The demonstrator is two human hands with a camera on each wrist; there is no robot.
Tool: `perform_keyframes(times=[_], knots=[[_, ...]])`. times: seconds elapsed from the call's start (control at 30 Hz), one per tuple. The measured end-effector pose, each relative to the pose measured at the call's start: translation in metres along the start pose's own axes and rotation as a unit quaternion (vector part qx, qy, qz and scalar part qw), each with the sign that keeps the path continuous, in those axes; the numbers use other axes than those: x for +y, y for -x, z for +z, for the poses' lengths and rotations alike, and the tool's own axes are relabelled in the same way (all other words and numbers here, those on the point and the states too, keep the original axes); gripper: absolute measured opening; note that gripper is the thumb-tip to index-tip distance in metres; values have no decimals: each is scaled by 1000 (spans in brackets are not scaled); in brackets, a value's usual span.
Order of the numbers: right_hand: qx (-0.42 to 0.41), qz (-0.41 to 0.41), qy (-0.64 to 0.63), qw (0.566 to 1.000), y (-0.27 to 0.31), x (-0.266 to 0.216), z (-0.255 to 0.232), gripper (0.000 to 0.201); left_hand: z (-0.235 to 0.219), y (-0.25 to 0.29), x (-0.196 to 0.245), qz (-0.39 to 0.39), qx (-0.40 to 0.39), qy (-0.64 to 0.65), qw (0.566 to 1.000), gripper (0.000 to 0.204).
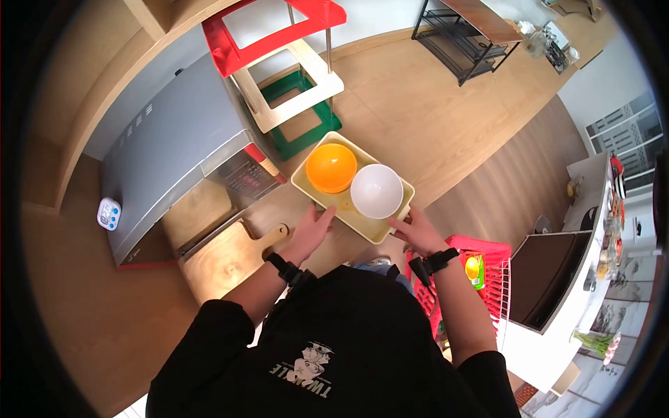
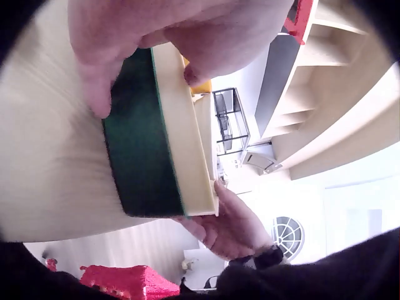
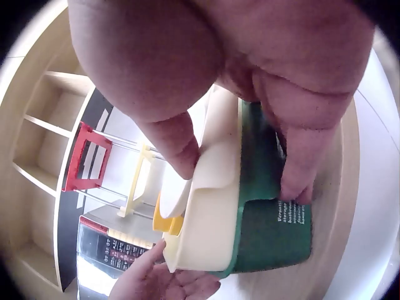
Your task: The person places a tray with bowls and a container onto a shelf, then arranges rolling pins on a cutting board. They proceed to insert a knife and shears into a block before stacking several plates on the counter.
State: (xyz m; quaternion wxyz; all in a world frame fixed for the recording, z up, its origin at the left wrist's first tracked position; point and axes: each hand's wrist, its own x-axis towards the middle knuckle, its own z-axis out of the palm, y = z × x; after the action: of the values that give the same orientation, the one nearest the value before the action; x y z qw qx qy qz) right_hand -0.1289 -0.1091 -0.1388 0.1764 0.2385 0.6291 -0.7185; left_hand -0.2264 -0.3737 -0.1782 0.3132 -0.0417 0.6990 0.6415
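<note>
A cream plastic bin (image 1: pixel 357 224) sits nested in a dark green bin (image 2: pixel 140 147) with small printed text on its side. Inside the cream one, an orange bowl (image 1: pixel 332 168) and a white bowl (image 1: pixel 377 191) stand side by side, the white one toward the right end. My left hand (image 1: pixel 309 235) grips the near left part of the bins, thumb over the cream rim, fingers against the green wall. At the right end my right hand (image 1: pixel 420 233) holds them, its thumb at the rim near the white bowl and its fingers bent against the green side.
Beyond the bins stands a rack with red (image 1: pixel 233 52), cream and green tiers. To the left are a grey microwave (image 1: pixel 181 118), a wooden cutting board (image 1: pixel 223 261) and a small white timer (image 1: pixel 109 214). A red shopping cart (image 1: pixel 495 254) stands by my right arm.
</note>
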Motion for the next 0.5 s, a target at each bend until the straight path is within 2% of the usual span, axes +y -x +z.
perform_keyframes(times=[0.13,0.23,0.3,0.33,0.4,0.43,0.5], knots=[[8,29,-33,999,-1,-2,10,61,-7,-14,-5,-10,-9,27,1000,52],[50,36,-40,997,-6,-3,19,57,-7,-14,-2,-20,-22,82,996,49],[89,30,-51,994,-7,-2,23,52,-10,-11,5,-7,-30,-17,999,55],[89,29,-49,994,-9,0,22,52,-14,-7,9,-6,-30,-16,999,55],[132,19,-83,988,-12,5,22,45,-29,5,15,73,-17,-198,977,59],[132,20,-83,988,-12,5,23,45,-38,9,12,72,-17,-197,978,59],[137,21,-122,983,-12,-1,27,40,-52,16,6,151,35,-328,932,63]])
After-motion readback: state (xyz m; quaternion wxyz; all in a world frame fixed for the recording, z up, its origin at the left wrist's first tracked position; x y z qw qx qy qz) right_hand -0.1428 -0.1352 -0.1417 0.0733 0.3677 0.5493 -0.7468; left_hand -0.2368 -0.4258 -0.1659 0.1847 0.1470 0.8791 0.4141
